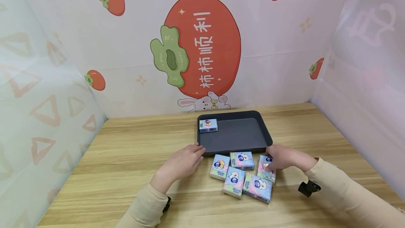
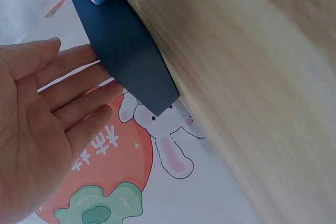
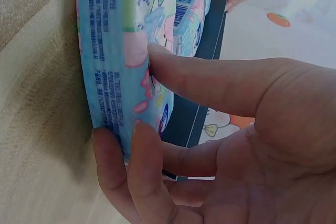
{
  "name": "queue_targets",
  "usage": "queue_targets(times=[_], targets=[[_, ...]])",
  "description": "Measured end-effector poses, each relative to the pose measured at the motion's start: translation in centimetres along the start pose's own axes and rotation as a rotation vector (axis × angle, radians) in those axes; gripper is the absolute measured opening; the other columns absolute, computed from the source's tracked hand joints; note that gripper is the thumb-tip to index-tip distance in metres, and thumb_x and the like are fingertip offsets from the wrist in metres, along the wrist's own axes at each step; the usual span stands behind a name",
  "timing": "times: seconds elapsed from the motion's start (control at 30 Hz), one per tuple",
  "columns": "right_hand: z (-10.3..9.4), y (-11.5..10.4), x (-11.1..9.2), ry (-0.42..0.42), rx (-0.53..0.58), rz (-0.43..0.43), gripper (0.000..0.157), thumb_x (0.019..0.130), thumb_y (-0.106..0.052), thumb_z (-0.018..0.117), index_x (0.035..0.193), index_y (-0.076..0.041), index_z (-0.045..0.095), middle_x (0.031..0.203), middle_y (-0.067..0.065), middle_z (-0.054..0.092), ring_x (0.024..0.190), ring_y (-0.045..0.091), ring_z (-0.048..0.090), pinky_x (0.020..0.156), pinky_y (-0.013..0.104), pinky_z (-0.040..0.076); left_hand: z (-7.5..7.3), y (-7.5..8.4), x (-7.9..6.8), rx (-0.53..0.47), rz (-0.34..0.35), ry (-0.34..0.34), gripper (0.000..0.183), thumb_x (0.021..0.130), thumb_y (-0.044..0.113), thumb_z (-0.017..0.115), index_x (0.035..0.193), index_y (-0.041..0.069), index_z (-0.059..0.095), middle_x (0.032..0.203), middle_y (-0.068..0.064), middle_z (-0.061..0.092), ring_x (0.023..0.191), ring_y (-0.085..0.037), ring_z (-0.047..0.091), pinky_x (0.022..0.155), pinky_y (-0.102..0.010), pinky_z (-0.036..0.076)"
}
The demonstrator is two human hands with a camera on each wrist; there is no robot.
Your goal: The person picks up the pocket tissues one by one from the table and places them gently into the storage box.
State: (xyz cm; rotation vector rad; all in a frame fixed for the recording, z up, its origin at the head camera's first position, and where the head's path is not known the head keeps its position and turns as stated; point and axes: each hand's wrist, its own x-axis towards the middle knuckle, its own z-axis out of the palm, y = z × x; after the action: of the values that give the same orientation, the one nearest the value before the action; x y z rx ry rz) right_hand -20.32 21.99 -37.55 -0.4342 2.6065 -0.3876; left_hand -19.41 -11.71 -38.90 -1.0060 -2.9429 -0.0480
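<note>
My right hand [image 1: 281, 157] grips the rightmost pack of tissues [image 1: 265, 168] on the table, just in front of the tray. In the right wrist view its thumb lies on the printed face of this tissue pack [image 3: 113, 61] and the fingers curl at one end. My left hand [image 1: 186, 159] has its fingers extended, fingertips at the near left corner of the dark grey tray [image 1: 234, 150]. In the left wrist view the left palm [image 2: 37, 129] holds nothing. One tissue pack [image 1: 208, 125] lies in the tray's far left corner.
Several more packs lie close together before the tray, among them one tissue pack [image 1: 219, 166] at the left and another pack [image 1: 257, 187] nearest the right hand. A wood-grain table [image 1: 142, 143] meets a printed back wall [image 1: 133, 45], with side walls left and right.
</note>
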Motion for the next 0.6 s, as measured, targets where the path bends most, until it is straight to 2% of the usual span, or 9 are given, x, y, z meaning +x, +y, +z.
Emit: queue_targets(times=[0.17,0.4,0.6], targets=[[-0.17,0.36,-0.06,-0.042,0.071,0.035,0.043,0.078,-0.022,0.076,0.105,0.006,0.059,0.09,0.008,0.059,0.071,0.016,0.057,0.057,0.027,0.05,-0.04,0.0,0.03,0.007,0.008,0.009,0.037,0.099,0.024,0.048,0.127,0.003,0.059,0.132,-0.014,0.057,0.128,-0.028,0.05,0.107,-0.04,0.043],[-0.19,0.58,-0.18,-0.06,0.129,0.044,0.042,0.078,-0.023,0.076,0.106,0.004,0.059,0.087,0.006,0.058,0.066,0.015,0.057,0.056,0.026,0.049,0.02,-0.02,-0.05,0.014,0.003,0.003,0.037,0.099,0.024,0.048,0.127,0.003,0.06,0.132,-0.013,0.058,0.127,-0.028,0.051,0.106,-0.04,0.044],[-0.36,0.49,-0.3,-0.08,0.134,0.028,0.028,0.079,-0.023,0.074,0.095,-0.003,0.063,0.08,0.003,0.058,0.064,0.014,0.055,0.055,0.025,0.047,0.01,-0.01,-0.05,0.0,0.008,0.01,0.037,0.099,0.024,0.047,0.127,0.002,0.06,0.132,-0.014,0.058,0.126,-0.029,0.051,0.107,-0.04,0.043]])
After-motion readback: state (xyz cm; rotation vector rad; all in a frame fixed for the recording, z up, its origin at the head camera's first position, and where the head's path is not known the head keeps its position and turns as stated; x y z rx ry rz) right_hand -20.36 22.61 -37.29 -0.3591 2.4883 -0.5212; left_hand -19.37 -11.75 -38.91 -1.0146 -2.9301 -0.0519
